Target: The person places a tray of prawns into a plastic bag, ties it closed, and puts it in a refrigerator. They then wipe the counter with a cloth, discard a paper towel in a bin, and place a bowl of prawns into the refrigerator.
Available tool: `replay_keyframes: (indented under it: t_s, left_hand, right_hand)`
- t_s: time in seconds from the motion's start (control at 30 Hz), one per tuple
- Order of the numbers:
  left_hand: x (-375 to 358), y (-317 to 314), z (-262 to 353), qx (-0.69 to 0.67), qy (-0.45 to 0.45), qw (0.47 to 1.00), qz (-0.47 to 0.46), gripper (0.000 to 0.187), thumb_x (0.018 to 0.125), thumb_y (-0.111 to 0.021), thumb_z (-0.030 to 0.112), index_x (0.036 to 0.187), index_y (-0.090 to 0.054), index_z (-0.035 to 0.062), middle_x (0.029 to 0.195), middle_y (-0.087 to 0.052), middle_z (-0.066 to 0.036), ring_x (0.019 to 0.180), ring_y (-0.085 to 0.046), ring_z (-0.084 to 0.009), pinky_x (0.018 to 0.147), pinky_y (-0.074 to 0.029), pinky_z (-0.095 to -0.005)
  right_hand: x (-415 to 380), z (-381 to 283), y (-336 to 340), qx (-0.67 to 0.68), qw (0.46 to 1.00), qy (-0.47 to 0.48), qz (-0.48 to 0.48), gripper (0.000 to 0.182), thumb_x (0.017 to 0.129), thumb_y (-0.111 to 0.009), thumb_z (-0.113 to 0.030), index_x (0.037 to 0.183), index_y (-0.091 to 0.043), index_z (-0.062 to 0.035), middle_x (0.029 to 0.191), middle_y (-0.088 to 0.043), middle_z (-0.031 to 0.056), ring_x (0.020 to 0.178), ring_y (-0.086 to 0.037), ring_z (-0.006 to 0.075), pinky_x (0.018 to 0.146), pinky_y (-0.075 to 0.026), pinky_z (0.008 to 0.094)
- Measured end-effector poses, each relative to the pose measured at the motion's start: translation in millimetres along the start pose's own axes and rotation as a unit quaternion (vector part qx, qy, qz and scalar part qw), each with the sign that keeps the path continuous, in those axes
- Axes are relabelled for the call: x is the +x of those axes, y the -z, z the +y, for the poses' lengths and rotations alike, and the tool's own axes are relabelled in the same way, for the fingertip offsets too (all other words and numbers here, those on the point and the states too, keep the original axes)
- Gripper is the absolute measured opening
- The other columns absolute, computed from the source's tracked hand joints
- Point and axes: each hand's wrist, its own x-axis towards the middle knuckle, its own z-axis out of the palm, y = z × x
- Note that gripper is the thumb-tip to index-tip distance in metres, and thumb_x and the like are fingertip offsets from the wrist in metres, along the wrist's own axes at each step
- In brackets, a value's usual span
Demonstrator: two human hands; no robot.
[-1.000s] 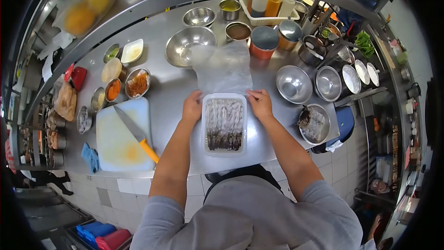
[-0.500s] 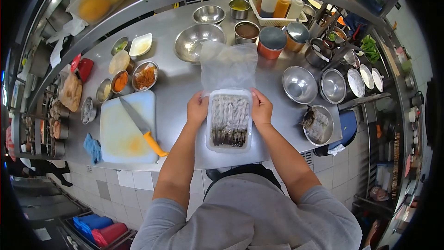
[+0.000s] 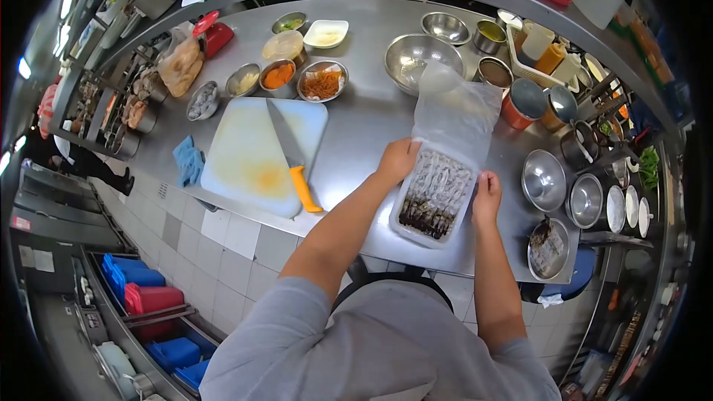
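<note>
Camera view: turned to the left since the earlier frame, so that the desk (image 3: 349,150), the tray (image 3: 394,219) and both hands are seen farther right and more slanted.
Tray: rested on the desk by its near edge, between the two hands; its far end is tilted to the right in the view.
Pale grey pieces (image 3: 440,182): laid in rows inside the tray, darkened at the near end.
Clear sheet (image 3: 462,113): spread from the tray's far rim toward the large metal bowl (image 3: 405,70).
Left hand (image 3: 399,161): placed at the tray's far left corner, fingers curled; whether rim or sheet is grasped cannot be told.
Right hand (image 3: 487,199): held just beside the far right corner, fingers bent inward; whether anything is pinched cannot be told.
Cutting board (image 3: 241,148): set well to the left, with the knife (image 3: 292,154) laid across its right side and the yellow handle reaching past the edge.
Blue cloth (image 3: 189,161): left crumpled beside the board's left edge.
Round metal bowl (image 3: 544,180): stood right of the right hand.
</note>
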Motion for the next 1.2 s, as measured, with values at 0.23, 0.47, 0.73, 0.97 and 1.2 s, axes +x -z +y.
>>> replay_keyframes:
  t_s: [0.23,0.47,0.73,0.97,1.2]
  left_hand:
    - [-34,7,-42,0.133,-0.186,0.973,-0.012,0.027,0.098,-0.052,0.027,0.101,-0.07,0.0065,0.095,-0.071,-0.022,0.093,-0.066,-0.0427,0.083,-0.052,-0.0525]
    - [-39,3,-27,0.217,-0.051,0.97,-0.098,0.028,0.093,-0.057,0.028,0.106,-0.071,0.0081,0.099,-0.071,-0.024,0.094,-0.066,-0.044,0.083,-0.052,-0.0521]
    - [-39,-6,-19,0.111,-0.033,0.993,-0.032,0.028,0.092,-0.059,0.03,0.108,-0.073,0.0106,0.102,-0.071,-0.021,0.099,-0.065,-0.0427,0.085,-0.052,-0.0507]
    - [-32,-22,-40,0.107,-0.047,0.993,0.003,0.032,0.092,-0.06,0.032,0.11,-0.073,0.0088,0.106,-0.069,-0.02,0.104,-0.064,-0.0411,0.088,-0.052,-0.0481]
    - [-47,-24,-32,0.185,-0.142,0.971,-0.046,0.025,0.089,-0.064,0.026,0.096,-0.073,0.0036,0.101,-0.069,-0.021,0.097,-0.064,-0.0425,0.084,-0.051,-0.0502]
  right_hand:
    - [-43,-1,31,-0.278,0.941,0.183,-0.066,0.015,0.101,-0.058,-0.016,0.102,-0.065,-0.0038,0.104,-0.067,0.0133,0.094,-0.063,0.032,0.089,-0.05,0.0394]
    - [-63,-11,33,-0.262,0.96,0.063,-0.075,0.02,0.102,-0.057,-0.018,0.117,-0.063,-0.0063,0.106,-0.067,0.0154,0.096,-0.064,0.0304,0.088,-0.051,0.039]
    - [-123,-23,32,0.111,0.93,-0.308,-0.166,0.045,0.104,-0.054,-0.022,0.145,-0.048,-0.0054,0.118,-0.066,0.01,0.099,-0.066,0.0187,0.085,-0.056,0.0358]
    - [-128,-11,29,-0.113,0.952,-0.135,-0.25,0.033,0.091,-0.058,-0.005,0.123,-0.065,0.0004,0.107,-0.073,0.0104,0.095,-0.067,0.0186,0.085,-0.054,0.0336]
    - [-138,7,25,0.108,0.962,-0.198,-0.157,0.033,0.093,-0.053,0.001,0.124,-0.064,0.0047,0.111,-0.072,0.011,0.099,-0.068,0.0196,0.09,-0.053,0.0329]
